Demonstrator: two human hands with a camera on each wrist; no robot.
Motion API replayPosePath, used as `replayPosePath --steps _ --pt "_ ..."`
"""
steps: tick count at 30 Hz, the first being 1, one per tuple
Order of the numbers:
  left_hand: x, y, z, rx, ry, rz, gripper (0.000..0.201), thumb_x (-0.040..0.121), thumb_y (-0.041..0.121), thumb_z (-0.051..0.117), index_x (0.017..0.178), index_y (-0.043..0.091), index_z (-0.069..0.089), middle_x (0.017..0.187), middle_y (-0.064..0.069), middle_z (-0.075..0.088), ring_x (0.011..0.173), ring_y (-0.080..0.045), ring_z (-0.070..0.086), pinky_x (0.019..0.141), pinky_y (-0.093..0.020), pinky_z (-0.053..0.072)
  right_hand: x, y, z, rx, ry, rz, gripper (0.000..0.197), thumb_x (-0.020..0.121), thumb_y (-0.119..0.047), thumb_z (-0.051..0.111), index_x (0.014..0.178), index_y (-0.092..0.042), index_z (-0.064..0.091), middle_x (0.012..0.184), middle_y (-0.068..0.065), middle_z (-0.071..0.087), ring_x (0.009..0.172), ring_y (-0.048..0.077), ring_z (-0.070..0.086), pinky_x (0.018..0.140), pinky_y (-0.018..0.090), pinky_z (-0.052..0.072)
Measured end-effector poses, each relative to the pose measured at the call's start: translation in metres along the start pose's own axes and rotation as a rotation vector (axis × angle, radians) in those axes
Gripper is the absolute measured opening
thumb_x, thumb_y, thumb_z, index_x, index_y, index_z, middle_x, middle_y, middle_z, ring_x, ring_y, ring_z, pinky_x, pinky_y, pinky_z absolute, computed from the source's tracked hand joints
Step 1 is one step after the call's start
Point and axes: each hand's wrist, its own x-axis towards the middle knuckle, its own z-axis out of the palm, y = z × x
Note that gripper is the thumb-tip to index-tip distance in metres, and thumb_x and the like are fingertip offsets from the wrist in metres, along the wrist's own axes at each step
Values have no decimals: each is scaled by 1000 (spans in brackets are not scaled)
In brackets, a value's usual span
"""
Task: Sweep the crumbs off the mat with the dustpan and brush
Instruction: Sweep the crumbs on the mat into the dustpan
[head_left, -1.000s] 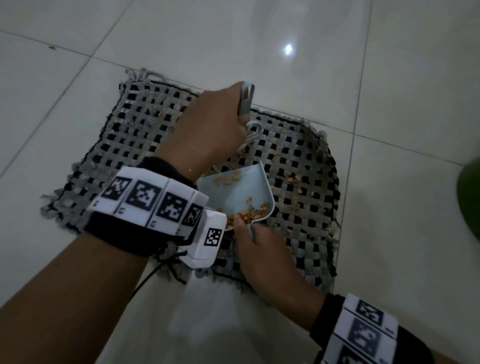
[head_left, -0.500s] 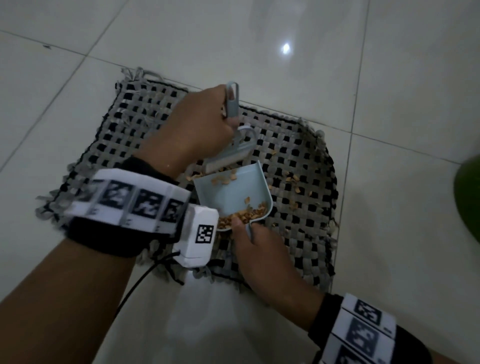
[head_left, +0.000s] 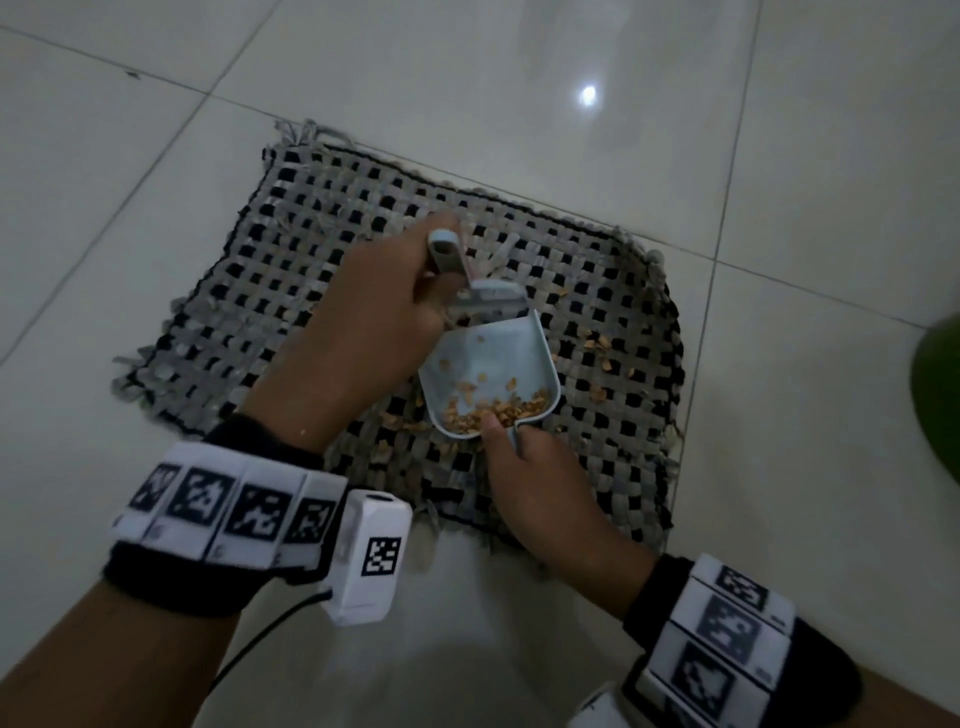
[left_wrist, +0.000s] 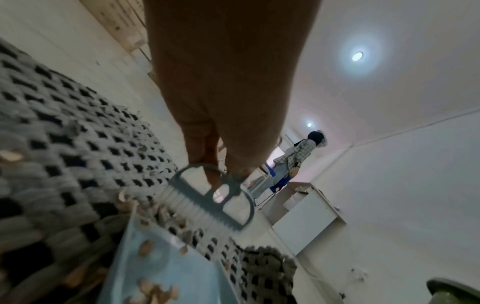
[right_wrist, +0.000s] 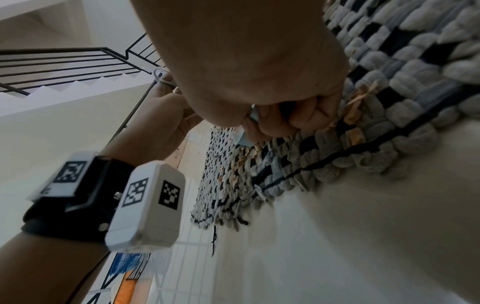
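One mat (head_left: 332, 291). One dustpan (head_left: 493, 364). One brush (head_left: 485, 296). Two hands: left hand (head_left: 374, 322), right hand (head_left: 540, 493). Crumbs (head_left: 498, 410) too numerous and small to count. Two wristbands: one (head_left: 228, 509), another (head_left: 727, 639). One other person (left_wrist: 293, 162).

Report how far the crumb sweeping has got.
Done: a pile of crumbs already lies in the dustpan. In hand: the left hand grips the brush at the pan's mouth; the right hand holds the pan's handle. Left: loose crumbs remain on the mat, right of the pan and by its near-left edge.
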Motion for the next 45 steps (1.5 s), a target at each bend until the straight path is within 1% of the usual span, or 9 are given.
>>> replayPosePath --steps 3,6,11,17,24,31,35,39,45 --pt "1 -3 5 76 146 -28 8 102 11 52 102 19 52 68 4 46 56 -12 42 48 -28 30 -6 3 -2 -42 1 7 54 103 -47 37 58 -18 40 43 -4 37 36 8 33 46 26 28" --pt "-6 2 14 186 52 -100 17 103 12 49 120 10 49 65 9 39 51 -6 36 45 -25 20 -17 6 -7 -47 -14 46 52 102 -47 38 59 -19 44 44 -6 42 37 5 39 48 25 31" --pt "-56 33 31 155 -119 -11 10 103 22 50 103 20 40 75 3 51 53 -3 40 44 -26 35 -29 9 -19 -98 -54 68 52 103 -47 37 59 -19 44 44 -7 40 37 4 38 42 21 25" --pt "-52 17 11 221 195 -14 14 101 19 54 95 23 42 61 12 39 48 -3 34 44 -22 24 -22 4 -33 -236 -105 86 52 102 -47 38 63 -14 47 55 -1 44 48 13 42 49 27 29" --pt "-64 28 41 127 8 -5 4 95 13 57 97 15 54 74 4 58 59 -7 55 48 -18 42 -3 -4 -59 -345 -189 112 55 102 -48 38 79 -3 59 65 7 50 57 19 46 51 28 30" --pt "-40 11 14 155 186 -49 11 101 17 53 95 22 46 62 8 48 50 -4 41 45 -27 31 3 0 -68 -297 -215 150 57 100 -48 42 110 3 66 97 27 67 69 23 53 62 30 36" --pt "-35 18 25 125 42 -37 9 101 17 52 94 19 47 63 9 46 51 -4 41 45 -21 26 2 -1 -69 -325 -227 149 59 101 -47 41 104 7 64 78 16 56 67 22 48 59 30 31" --pt "-50 40 39 -23 -133 42 5 102 20 52 98 19 51 77 2 62 65 -7 60 52 -27 51 0 -3 -72 -350 -242 128 49 101 -45 42 89 -3 63 69 7 50 60 18 44 55 30 30" --pt "-47 24 12 30 117 -5 12 102 23 56 92 24 50 62 12 49 50 0 45 44 -12 30 -3 0 -83 -352 -244 172 58 100 -47 43 104 6 65 71 9 52 61 19 46 57 29 30"
